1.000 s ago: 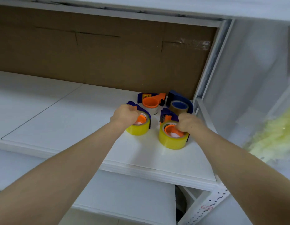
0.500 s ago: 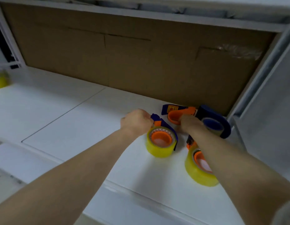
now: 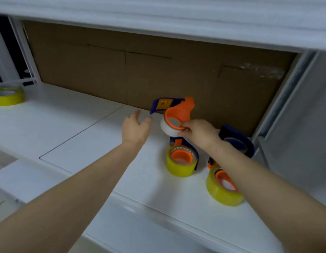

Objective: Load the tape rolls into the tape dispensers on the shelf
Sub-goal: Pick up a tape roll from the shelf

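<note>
Right hand pinches the orange ring of a dispenser lifted clear of the shelf, near the back wall. Left hand is open, empty, just beside it. Recommend the left hand steady the blue handle before the pale roll is seated squarely.

Single head view — looks forward, down onto shelf, close.

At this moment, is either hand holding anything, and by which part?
The right hand pinches the lifted orange-and-blue dispenser by its orange ring, at the white roll. The left hand is open, holding nothing.
</note>
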Demonstrator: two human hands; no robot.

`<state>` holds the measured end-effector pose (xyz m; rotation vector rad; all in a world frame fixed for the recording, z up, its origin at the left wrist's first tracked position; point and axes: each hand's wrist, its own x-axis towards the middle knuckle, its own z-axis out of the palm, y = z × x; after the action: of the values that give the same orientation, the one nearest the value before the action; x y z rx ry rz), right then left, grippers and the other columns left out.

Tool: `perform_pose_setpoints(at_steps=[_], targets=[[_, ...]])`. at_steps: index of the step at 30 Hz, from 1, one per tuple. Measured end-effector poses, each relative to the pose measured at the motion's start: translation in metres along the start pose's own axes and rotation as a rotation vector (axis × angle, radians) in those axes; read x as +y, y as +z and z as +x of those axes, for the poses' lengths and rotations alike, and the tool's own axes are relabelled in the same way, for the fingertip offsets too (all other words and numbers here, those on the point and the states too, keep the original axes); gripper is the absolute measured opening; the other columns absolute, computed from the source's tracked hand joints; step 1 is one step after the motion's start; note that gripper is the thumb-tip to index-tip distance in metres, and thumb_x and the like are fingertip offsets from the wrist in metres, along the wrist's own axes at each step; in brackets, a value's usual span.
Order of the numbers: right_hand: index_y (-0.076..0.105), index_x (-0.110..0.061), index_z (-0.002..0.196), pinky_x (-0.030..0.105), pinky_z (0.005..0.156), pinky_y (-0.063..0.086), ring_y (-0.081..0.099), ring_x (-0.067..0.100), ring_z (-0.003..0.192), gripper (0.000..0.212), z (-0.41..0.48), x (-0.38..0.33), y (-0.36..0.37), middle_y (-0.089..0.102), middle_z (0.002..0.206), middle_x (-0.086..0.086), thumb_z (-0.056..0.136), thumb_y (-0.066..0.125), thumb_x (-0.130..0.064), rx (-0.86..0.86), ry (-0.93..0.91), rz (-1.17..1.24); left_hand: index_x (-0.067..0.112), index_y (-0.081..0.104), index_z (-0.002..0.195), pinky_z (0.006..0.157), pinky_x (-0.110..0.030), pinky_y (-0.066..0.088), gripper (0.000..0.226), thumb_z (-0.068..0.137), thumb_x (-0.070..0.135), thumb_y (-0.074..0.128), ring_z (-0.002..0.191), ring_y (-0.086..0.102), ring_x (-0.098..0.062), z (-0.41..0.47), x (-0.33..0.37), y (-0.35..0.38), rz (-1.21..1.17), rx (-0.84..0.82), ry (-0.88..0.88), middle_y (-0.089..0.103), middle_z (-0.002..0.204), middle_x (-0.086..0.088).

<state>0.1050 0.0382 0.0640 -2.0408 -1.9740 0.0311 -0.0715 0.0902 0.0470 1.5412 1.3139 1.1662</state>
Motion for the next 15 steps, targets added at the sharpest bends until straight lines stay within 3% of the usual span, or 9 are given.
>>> perform_pose_setpoints(at_steps=[3, 6, 8, 10, 13, 15], targets=[[0.063, -0.014, 0.094, 0.032, 0.065, 0.034, 0.056, 0.029, 0.093, 0.019, -0.025, -0.027, 0.005, 0.056, 0.087, 0.007, 0.088, 0.06, -0.032, -0.031, -0.106, -0.026, 0.017, 0.036, 0.144, 0.111, -0.039, 0.032, 0.061, 0.09, 0.038, 0.052, 0.135, 0.037, -0.021, -0.008, 0.001, -0.019, -0.056, 0.084, 0.042, 0.039, 0.147, -0.005], [0.061, -0.016, 0.101, 0.034, 0.071, 0.038, 0.054, 0.029, 0.1, 0.02, -0.043, -0.045, 0.015, 0.058, 0.1, 0.008, 0.089, 0.056, -0.032, -0.091, -0.137, -0.079, 0.017, 0.038, 0.143, 0.102, -0.031, 0.04, 0.073, 0.081, 0.045, 0.064, 0.124, 0.049, -0.021, -0.026, -0.006, -0.032, 0.025, -0.043, -0.004, 0.053, 0.135, -0.004], [0.059, -0.018, 0.109, 0.034, 0.075, 0.041, 0.054, 0.028, 0.103, 0.022, -0.051, -0.055, 0.02, 0.056, 0.107, 0.007, 0.091, 0.053, -0.029, -0.091, -0.132, -0.1, 0.013, 0.05, 0.133, 0.091, -0.031, 0.048, 0.055, 0.082, 0.026, 0.065, 0.106, 0.061, -0.025, -0.041, -0.015, -0.034, 0.201, -0.116, -0.02, 0.065, 0.114, -0.007], [0.055, -0.024, 0.122, 0.035, 0.082, 0.046, 0.056, 0.026, 0.107, 0.03, -0.057, -0.059, 0.026, 0.057, 0.114, 0.005, 0.092, 0.053, -0.024, -0.063, -0.128, -0.055, 0.006, 0.063, 0.116, 0.084, -0.04, 0.056, 0.034, 0.083, 0.008, 0.059, 0.086, 0.066, -0.029, -0.054, -0.023, -0.034, 0.165, -0.08, -0.046, 0.069, 0.096, -0.013], [0.039, -0.033, 0.137, 0.038, 0.091, 0.049, 0.057, 0.021, 0.11, 0.054, -0.068, -0.067, 0.034, 0.057, 0.122, 0.001, 0.089, 0.058, -0.019, 0.086, -0.056, 0.302, -0.003, 0.062, 0.103, 0.069, -0.041, 0.06, 0.023, 0.085, -0.007, 0.049, 0.069, 0.063, -0.029, -0.068, -0.03, -0.039, -0.145, -0.022, -0.226, 0.062, 0.09, -0.015], [0.031, -0.027, 0.142, 0.032, 0.096, 0.046, 0.053, 0.016, 0.116, 0.067, -0.077, -0.078, 0.037, 0.052, 0.127, -0.001, 0.085, 0.066, -0.025, 0.169, 0.118, 0.691, -0.002, 0.06, 0.103, 0.067, -0.037, 0.058, 0.023, 0.086, -0.011, 0.047, 0.074, 0.062, -0.032, -0.075, -0.035, -0.042, -0.301, -0.017, -0.32, 0.059, 0.096, -0.017]])
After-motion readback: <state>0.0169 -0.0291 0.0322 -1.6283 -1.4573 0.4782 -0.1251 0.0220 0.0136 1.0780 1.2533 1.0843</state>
